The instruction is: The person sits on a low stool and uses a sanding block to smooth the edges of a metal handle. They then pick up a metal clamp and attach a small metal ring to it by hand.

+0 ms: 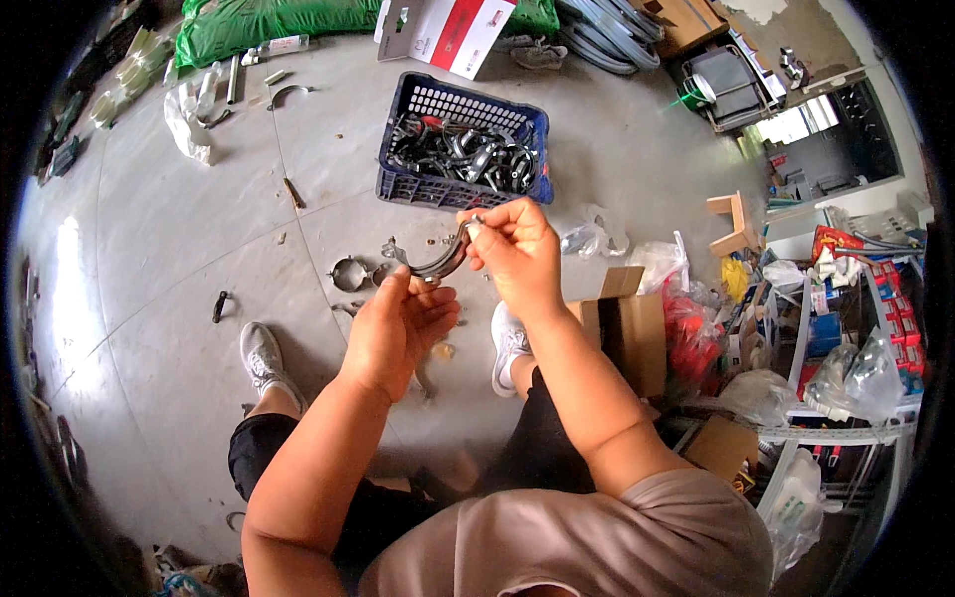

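Note:
Between my hands is a curved half of a metal pipe clamp with a dark lining along its curve. My right hand pinches its upper right end between thumb and fingers. Under the middle of the curve, my left hand grips it with the thumb, the other fingers bent beneath. Its far left end, with a lug, sticks out free. Just left of it on the floor lies a round pipe clamp, with other small metal parts partly hidden by my left hand. Ahead stands a dark blue plastic crate with many clamps in it.
An open cardboard box stands right of my right shoe, beside plastic bags. Shelves full of packages line the right side. Green sacks and a red-and-white box lie at the back. A small black piece lies left.

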`<action>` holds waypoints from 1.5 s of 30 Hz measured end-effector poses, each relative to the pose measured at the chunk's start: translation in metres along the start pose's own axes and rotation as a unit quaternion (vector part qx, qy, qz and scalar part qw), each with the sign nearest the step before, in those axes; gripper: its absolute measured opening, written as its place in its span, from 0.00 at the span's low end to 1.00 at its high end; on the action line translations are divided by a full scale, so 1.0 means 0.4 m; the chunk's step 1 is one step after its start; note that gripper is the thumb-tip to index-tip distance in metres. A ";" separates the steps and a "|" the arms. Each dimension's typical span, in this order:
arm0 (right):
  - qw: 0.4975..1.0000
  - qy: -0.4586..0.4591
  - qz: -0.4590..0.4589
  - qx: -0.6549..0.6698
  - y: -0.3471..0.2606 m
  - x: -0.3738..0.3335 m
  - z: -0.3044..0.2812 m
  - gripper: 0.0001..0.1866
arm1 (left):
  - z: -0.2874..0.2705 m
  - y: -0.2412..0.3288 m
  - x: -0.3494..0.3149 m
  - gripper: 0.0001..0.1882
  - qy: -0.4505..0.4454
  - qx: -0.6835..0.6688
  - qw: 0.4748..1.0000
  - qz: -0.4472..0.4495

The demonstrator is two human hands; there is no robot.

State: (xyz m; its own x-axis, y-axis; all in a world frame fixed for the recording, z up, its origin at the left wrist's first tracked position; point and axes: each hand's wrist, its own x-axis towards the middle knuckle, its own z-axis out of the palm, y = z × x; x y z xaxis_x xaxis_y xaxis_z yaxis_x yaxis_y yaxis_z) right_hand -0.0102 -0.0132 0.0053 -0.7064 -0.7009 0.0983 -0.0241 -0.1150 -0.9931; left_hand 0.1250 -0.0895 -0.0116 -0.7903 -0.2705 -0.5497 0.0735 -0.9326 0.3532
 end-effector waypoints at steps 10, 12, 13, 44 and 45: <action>0.997 -0.061 0.031 -0.034 0.004 -0.024 -0.034 0.05 | 0.013 -0.029 0.017 0.21 -0.040 0.571 0.678 0.461; 0.994 -0.074 0.076 -0.009 -0.013 -0.034 -0.021 0.05 | 0.007 -0.035 0.028 0.21 -0.044 0.533 0.773 0.341; 0.996 -0.059 0.073 -0.013 -0.016 -0.034 -0.019 0.04 | 0.002 -0.039 0.034 0.21 -0.045 0.509 0.814 0.278; 0.940 -0.037 -0.088 -0.329 0.015 -0.012 -0.025 0.11 | 0.013 -0.055 0.058 0.16 -0.050 0.274 0.931 0.236; 0.940 -0.032 -0.083 -0.329 0.016 -0.011 -0.026 0.11 | 0.016 -0.053 0.058 0.15 -0.053 0.248 0.939 0.233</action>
State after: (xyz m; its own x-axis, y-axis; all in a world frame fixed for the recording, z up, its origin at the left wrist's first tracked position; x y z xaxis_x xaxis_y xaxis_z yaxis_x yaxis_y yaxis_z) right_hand -0.0147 -0.0038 -0.0023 -0.6116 -0.7546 0.2377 -0.5771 0.2200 -0.7865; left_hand 0.1011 -0.0746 -0.0271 -0.8014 -0.5708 -0.1789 0.1542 -0.4860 0.8602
